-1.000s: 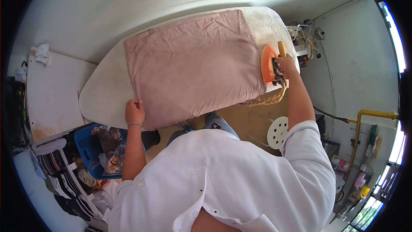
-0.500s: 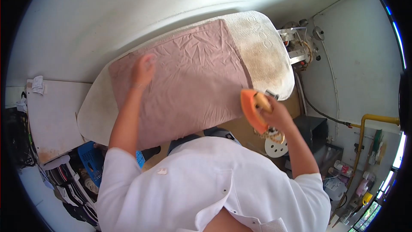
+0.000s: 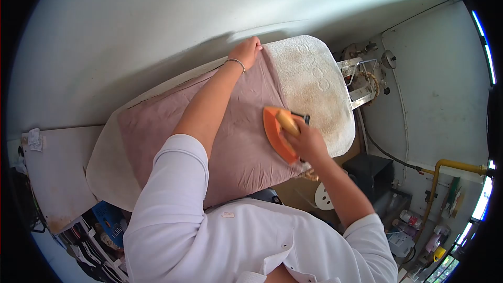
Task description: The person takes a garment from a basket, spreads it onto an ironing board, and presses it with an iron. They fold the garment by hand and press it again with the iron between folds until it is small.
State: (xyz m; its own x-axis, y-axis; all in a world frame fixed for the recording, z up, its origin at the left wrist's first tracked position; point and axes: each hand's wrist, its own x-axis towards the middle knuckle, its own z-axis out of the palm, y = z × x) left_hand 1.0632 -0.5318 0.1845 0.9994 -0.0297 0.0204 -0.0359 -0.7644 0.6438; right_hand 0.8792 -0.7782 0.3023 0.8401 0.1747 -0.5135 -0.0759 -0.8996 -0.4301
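Observation:
A dusty pink cloth [image 3: 238, 144] lies spread over the padded ironing board [image 3: 317, 91], wrinkled in places. My left hand [image 3: 246, 52] reaches to the cloth's far right corner, fingers closed on its edge. In my right hand [image 3: 310, 142] is an orange iron [image 3: 275, 134], gripped by its tan handle. The iron overlaps the right part of the cloth, near its side edge, with its pointed end toward the far side. A cord trails from behind the iron at the near edge of the board.
A white wall runs along the board's far side. Metal brackets [image 3: 361, 96] stick out at the right end, and a yellow pipe [image 3: 461, 166] is fixed farther right. At left stands a pale table [image 3: 57, 173], with a blue basket [image 3: 107, 220] below it.
My left hand has moved right and away from me, from above the cloth to its far corner. The iron has moved left, from the cloth's near right edge onto the cloth.

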